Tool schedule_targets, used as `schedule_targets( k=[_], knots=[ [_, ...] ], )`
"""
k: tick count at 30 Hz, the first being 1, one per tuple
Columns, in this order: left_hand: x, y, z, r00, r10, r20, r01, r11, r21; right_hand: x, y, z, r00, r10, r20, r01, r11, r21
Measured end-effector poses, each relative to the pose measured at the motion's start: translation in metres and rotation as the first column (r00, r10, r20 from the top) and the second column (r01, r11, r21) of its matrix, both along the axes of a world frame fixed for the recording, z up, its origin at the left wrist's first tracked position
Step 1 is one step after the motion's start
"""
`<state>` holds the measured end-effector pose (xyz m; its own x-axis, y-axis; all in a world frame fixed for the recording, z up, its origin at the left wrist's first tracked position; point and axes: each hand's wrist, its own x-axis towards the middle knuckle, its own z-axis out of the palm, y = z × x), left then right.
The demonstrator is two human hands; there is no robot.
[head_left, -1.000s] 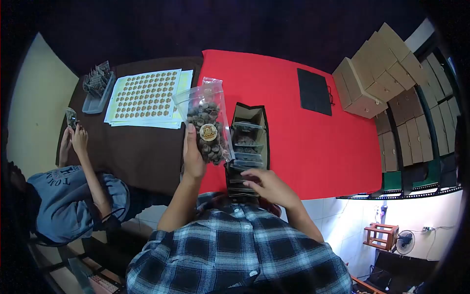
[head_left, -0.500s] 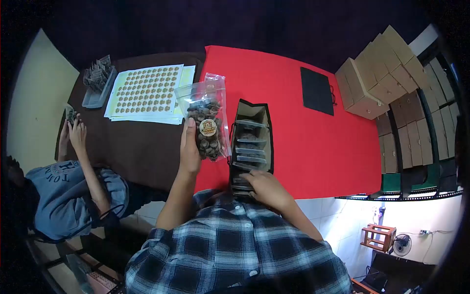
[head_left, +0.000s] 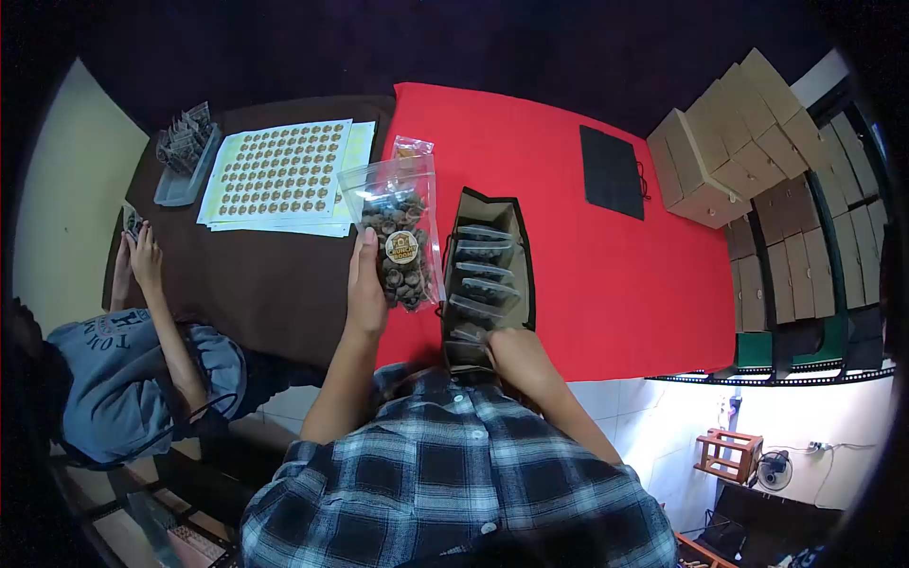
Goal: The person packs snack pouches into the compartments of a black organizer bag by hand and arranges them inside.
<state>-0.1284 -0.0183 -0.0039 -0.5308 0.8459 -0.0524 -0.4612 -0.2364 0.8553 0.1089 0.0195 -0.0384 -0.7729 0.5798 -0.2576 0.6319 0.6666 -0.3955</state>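
Note:
My left hand (head_left: 365, 289) grips a clear zip pouch (head_left: 407, 270) by its left edge, above the red cloth. The pouch holds small dark brown pieces and carries a round label. The top of another clear pouch (head_left: 414, 146) shows behind it. To the right stands an open paper bag (head_left: 520, 275) with dark edges and a tan inside. Several clear pouches (head_left: 485, 272) are lined up in it like files. My right hand (head_left: 519, 355) reaches over the bag's right wall at its near end, and its fingers are hidden inside.
Sticker sheets (head_left: 279, 175) lie on the brown cloth, beside a plastic tub (head_left: 185, 185) of filled pouches. At the left a co-worker (head_left: 142, 379) handles a small pouch (head_left: 132, 220). A flat black bag (head_left: 613, 172) lies at the right, near stacked cardboard boxes (head_left: 705, 180).
My right hand has sunk lower into the near end of the bag. The pouches inside have shifted toward the far end. My left hand has hardly moved.

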Motion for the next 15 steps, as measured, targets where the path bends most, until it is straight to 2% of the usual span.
schedule_targets(
  k=[3, 6, 9, 12, 15],
  knots=[
    [-0.001, 0.001, -0.010, 0.998, 0.014, -0.061, -0.015, 1.000, -0.015, 0.002, 0.001, 0.005, 0.990, 0.143, -0.018, -0.143, 0.989, -0.020],
    [0.007, 0.001, 0.002, 0.996, 0.068, -0.050, -0.071, 0.995, -0.065, -0.009, -0.003, 0.033, 0.998, -0.047, -0.050, 0.038, 0.987, -0.157],
    [0.006, 0.000, 0.003, 1.000, 0.005, -0.007, -0.006, 0.999, -0.043, -0.013, -0.002, 0.034, 0.984, -0.163, -0.068, 0.144, 0.963, -0.226],
    [0.001, -0.003, -0.009, 0.998, -0.050, -0.038, 0.046, 0.993, -0.105, -0.013, -0.001, 0.015, 0.993, -0.073, -0.090, 0.058, 0.986, -0.154],
    [0.008, -0.003, -0.013, 0.996, -0.082, -0.035, 0.078, 0.993, -0.093, -0.022, 0.001, 0.013, 0.993, -0.083, -0.088, 0.070, 0.988, -0.140]
  ],
)
